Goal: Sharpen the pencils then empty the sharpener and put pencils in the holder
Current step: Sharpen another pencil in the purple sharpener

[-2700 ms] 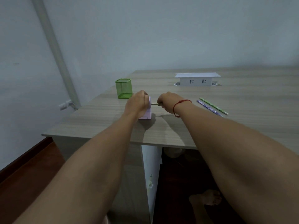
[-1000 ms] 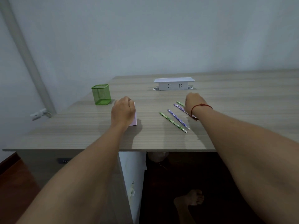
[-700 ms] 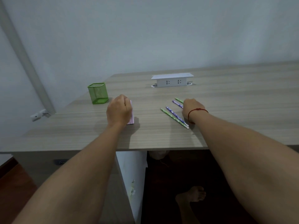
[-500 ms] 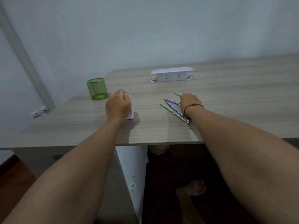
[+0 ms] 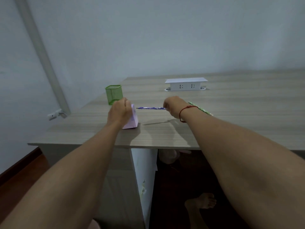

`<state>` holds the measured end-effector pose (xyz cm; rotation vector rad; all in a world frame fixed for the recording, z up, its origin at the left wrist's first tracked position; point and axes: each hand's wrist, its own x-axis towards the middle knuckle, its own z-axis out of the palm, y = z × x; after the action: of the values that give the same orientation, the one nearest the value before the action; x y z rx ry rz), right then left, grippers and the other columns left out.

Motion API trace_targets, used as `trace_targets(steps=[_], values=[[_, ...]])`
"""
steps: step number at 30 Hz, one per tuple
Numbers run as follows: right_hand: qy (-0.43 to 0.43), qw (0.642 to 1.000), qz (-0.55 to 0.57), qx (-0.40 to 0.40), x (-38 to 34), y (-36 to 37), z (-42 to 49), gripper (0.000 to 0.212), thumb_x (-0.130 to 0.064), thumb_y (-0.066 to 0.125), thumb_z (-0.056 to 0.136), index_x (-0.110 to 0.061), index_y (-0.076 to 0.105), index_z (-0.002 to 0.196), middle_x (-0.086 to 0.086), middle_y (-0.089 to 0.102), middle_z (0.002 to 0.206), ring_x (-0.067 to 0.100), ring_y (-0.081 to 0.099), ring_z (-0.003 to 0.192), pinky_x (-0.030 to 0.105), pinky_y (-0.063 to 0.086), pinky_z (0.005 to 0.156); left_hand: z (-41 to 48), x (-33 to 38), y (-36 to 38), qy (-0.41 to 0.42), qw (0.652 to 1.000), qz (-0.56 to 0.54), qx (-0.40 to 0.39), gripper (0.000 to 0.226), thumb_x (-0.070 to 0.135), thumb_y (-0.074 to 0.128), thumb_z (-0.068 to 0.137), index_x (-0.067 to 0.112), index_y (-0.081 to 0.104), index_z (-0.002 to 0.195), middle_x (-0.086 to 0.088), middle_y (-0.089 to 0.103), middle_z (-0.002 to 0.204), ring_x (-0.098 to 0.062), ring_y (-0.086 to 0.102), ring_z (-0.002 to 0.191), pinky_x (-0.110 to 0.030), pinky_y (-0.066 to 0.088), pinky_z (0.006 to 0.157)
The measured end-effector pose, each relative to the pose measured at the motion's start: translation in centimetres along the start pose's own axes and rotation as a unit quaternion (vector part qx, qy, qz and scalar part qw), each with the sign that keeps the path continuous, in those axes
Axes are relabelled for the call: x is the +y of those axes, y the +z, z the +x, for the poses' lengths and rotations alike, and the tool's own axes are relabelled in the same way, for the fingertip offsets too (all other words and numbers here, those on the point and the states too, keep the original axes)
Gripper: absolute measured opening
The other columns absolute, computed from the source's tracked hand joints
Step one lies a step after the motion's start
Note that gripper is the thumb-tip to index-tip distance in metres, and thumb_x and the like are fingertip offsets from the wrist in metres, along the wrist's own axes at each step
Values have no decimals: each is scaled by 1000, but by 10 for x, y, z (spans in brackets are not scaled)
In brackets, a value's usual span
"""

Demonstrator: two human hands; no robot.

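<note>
Wood-grain desk [image 5: 231, 129] against a pale wall [image 5: 165, 38], seen from the seated person's side.

One lilac sharpener [image 5: 131, 120] stands near the front edge. The left hand [image 5: 118, 111] is curled over its top and far side, gripping it.

Two pencils are in view. One purple pencil [image 5: 151, 108] is pinched at its rear end by the right hand [image 5: 173, 105] and held level above the desk. Its tip is at the sharpener's right face; whether it has entered cannot be told. One green pencil [image 5: 202, 109] lies flat behind the right wrist, partly covered by it.

One green mesh holder [image 5: 113, 95] stands upright just behind the left hand, which hides its lower corner.

One white socket block [image 5: 185, 84] sits further back, one red bracelet [image 5: 182, 114] is on the right wrist, one grey pipe [image 5: 41, 52] slants up the wall, and one bare foot [image 5: 200, 203] shows beneath the desk
</note>
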<state>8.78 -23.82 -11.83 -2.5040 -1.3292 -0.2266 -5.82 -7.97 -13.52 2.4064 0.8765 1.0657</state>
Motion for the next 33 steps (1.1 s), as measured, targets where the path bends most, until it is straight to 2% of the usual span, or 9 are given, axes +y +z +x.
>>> trace_targets(steps=[6, 13, 16, 19, 21, 24, 27, 31, 33], values=[[-15, 1000, -10, -7, -21, 4, 2, 25, -1, 51, 93, -9, 67, 111, 13, 66, 112, 30, 63, 101, 32, 49, 81, 2, -4, -18, -3, 999, -26, -20, 27, 15, 37, 95, 3, 58, 82, -23, 64, 97, -26, 45, 78, -30, 30, 66], [6, 1000, -19, -23, -16, 4, -5, 27, 0, 52, 94, -7, 67, 115, 14, 68, 113, 30, 65, 102, 33, 51, 87, -1, -5, -11, 0, 1000, -12, -8, 33, 15, 34, 94, -1, 62, 93, -21, 64, 98, -32, 54, 88, -36, 39, 71], [-3, 999, -20, -24, -19, 5, -6, 27, -1, 51, 94, -7, 67, 115, 14, 67, 114, 30, 64, 103, 32, 51, 87, -4, -2, -10, 16, 999, -30, -9, 40, 20, 32, 89, 0, 67, 86, -19, 67, 95, -26, 48, 79, -30, 33, 65], [-18, 1000, -9, -11, -27, 6, -3, 25, -3, 50, 95, -8, 68, 111, 14, 68, 111, 29, 64, 100, 31, 49, 81, -6, -4, -15, 26, 999, -39, -10, 47, 27, 27, 76, -2, 63, 73, -19, 69, 88, -29, 51, 74, -31, 32, 59], [-24, 1000, -3, -16, -30, 5, -4, 25, -7, 50, 96, -8, 68, 112, 13, 67, 113, 30, 63, 103, 33, 50, 85, -8, -8, -17, 42, 999, -28, -9, 41, 26, 28, 77, 1, 60, 68, -15, 71, 97, -29, 54, 77, -31, 33, 60], [-30, 999, -1, -32, -27, 1, -5, 26, -14, 49, 98, -7, 70, 112, 14, 68, 113, 30, 62, 104, 34, 49, 87, -13, -12, -14, 80, 996, -10, -24, 44, 25, 28, 81, 7, 67, 83, -13, 70, 101, -31, 57, 84, -29, 34, 63], [-37, 999, 6, -30, -38, 0, 1, 24, -17, 52, 97, -6, 71, 104, 16, 69, 107, 32, 63, 100, 32, 47, 81, -13, -8, -15, 102, 994, 11, -23, 40, 28, 24, 80, 5, 56, 73, -18, 64, 87, -35, 55, 83, -33, 35, 64], [-40, 999, 7, -22, -54, 2, 9, 21, -13, 52, 96, -4, 71, 102, 18, 68, 105, 35, 64, 96, 33, 47, 77, -15, -9, -16, 101, 993, 63, 27, 41, 25, 30, 91, -2, 61, 88, -22, 63, 95, -37, 53, 91, -39, 36, 72], [-44, 999, 3, -7, -52, 4, 11, 21, -13, 52, 96, -5, 70, 103, 18, 67, 106, 35, 63, 96, 30, 43, 72, -16, -8, -15, 107, 992, 64, 28, 44, 27, 28, 89, -2, 61, 89, -24, 63, 96, -37, 52, 92, -39, 35, 74]])
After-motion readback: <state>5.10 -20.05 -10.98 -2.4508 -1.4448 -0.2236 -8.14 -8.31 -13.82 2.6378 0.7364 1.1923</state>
